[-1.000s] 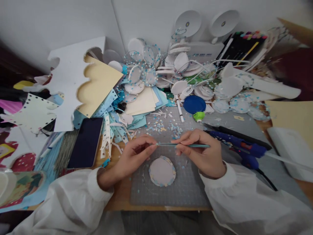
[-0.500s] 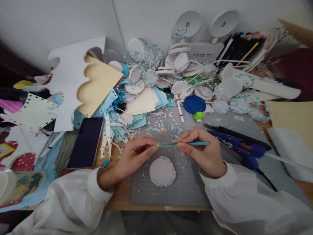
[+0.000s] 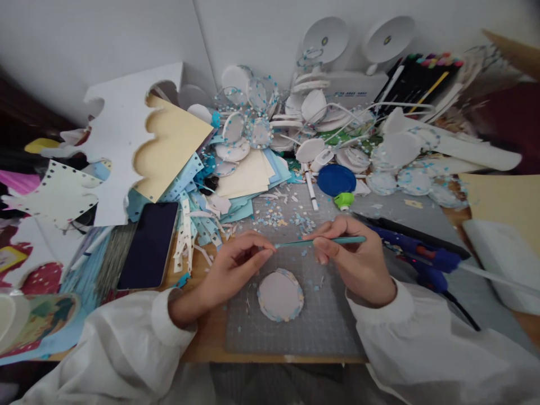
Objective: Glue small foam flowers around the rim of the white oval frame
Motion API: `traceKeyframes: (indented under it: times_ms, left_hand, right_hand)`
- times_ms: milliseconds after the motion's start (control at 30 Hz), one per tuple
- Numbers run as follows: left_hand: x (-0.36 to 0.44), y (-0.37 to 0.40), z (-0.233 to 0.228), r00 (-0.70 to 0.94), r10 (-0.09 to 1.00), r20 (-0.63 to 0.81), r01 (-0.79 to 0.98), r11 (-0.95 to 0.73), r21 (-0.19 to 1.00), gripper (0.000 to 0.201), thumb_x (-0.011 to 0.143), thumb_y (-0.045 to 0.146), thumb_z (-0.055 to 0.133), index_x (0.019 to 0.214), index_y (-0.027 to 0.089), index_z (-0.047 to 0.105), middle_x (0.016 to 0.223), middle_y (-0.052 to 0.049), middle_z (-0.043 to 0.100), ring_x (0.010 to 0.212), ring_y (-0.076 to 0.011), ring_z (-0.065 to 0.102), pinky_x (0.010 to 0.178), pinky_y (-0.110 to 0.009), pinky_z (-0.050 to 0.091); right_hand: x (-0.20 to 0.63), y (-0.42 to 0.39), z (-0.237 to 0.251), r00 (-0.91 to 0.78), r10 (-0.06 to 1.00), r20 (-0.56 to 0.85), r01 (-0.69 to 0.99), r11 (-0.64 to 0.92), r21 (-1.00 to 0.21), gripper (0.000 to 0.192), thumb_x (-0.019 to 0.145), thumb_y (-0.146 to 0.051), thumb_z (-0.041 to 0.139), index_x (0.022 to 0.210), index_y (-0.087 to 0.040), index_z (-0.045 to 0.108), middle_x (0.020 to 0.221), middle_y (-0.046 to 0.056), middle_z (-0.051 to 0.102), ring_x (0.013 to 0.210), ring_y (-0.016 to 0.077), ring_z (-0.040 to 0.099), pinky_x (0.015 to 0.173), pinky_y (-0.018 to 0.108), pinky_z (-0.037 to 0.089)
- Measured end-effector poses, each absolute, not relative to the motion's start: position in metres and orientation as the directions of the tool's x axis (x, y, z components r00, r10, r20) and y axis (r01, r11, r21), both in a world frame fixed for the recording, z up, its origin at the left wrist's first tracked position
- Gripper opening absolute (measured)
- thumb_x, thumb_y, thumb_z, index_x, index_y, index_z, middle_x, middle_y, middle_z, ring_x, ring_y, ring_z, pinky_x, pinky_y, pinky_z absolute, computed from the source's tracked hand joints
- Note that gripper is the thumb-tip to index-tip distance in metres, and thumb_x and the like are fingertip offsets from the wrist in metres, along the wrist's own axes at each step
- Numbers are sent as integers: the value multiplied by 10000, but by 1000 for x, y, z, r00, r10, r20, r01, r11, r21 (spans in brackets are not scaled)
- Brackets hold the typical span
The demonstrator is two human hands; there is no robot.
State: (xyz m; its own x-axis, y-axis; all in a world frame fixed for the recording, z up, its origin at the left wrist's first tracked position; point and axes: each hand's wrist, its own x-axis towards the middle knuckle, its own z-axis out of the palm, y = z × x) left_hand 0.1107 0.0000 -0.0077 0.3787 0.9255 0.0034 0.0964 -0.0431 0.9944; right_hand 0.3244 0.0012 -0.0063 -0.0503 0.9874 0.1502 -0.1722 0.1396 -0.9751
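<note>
Right hand (image 3: 358,264) pinches tweezers (image 3: 320,242) level, tip meeting the left hand (image 3: 234,264) fingertips, pinched shut just above the disc (image 3: 280,294).

A: What is the person wearing?
B: A loose white smock is covering both arms; its cloth is creasing and bunching along the forearms.
A: And at the wrists?
B: Gathered cuffs are closing the sleeves. The left hand (image 3: 230,269) and right hand (image 3: 356,261) are showing bare, no gloves.
</note>
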Motion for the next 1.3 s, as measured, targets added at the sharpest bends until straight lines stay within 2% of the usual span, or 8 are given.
traceKeyframes:
  times_ms: [300,433,567,700,900,1033,1167,1300]
  left_hand:
    - [110,0,-2,398,916,56,192,-142,971,323,929,362,504,793,138,694,711,-38,609,634,-120,539,579,-227,422]
    - [110,-1,3,478,874,85,113,-157,981,323,909,408,532,840,152,716,764,-61,647,717,-155,582,663,-259,465]
    - [106,0,3,565,825,2,79,-57,995,453,876,529,525,688,144,675,700,-65,642,690,-168,576,641,-274,471]
    - [102,2,-4,559,822,-106,114,51,992,428,851,506,568,647,141,658,652,-47,620,652,-152,546,608,-257,438]
    - [104,3,-13,474,863,-173,-90,242,966,313,782,390,636,581,151,643,648,-29,578,622,-139,501,640,-270,424]
    - [108,4,-11,462,863,-204,-236,341,910,275,744,382,640,592,155,665,638,-39,572,598,-144,493,613,-276,421]
    - [107,3,-12,544,809,-223,-219,393,893,291,751,402,652,601,154,669,640,-44,579,626,-156,526,617,-277,428]
    - [104,0,-15,667,716,-206,-147,398,905,296,779,417,646,653,153,691,729,-58,624,693,-168,554,666,-283,431]
  right_hand:
    - [312,-11,5,82,876,475,201,453,-869,156,771,-112,679,739,-219,571,695,14,668,769,202,713,615,302,572]
    - [309,-23,1,-241,676,697,459,712,-532,207,781,-70,636,883,-244,592,892,43,740,785,170,720,642,282,585]
    - [307,-30,-3,-490,407,771,417,886,-203,162,823,-88,553,905,-223,589,967,81,748,742,153,711,590,273,578]
    - [303,-28,2,-601,302,740,381,922,-66,182,844,-83,455,898,-176,601,926,128,749,757,174,704,559,282,568]
    - [302,-28,15,-627,330,706,416,908,-55,199,871,-112,457,930,-181,635,943,71,745,839,158,671,683,286,563]
    - [312,-49,13,-483,464,743,511,838,-191,244,807,-77,507,974,-209,626,983,68,715,938,178,640,782,333,557]
    - [323,-68,-1,-343,678,650,653,670,-355,297,778,-44,484,1001,-192,613,998,100,683,911,210,636,751,371,553]
    - [328,-70,-10,-483,692,538,662,690,-293,283,819,-63,488,1040,-174,624,1025,113,680,911,209,636,745,354,554]
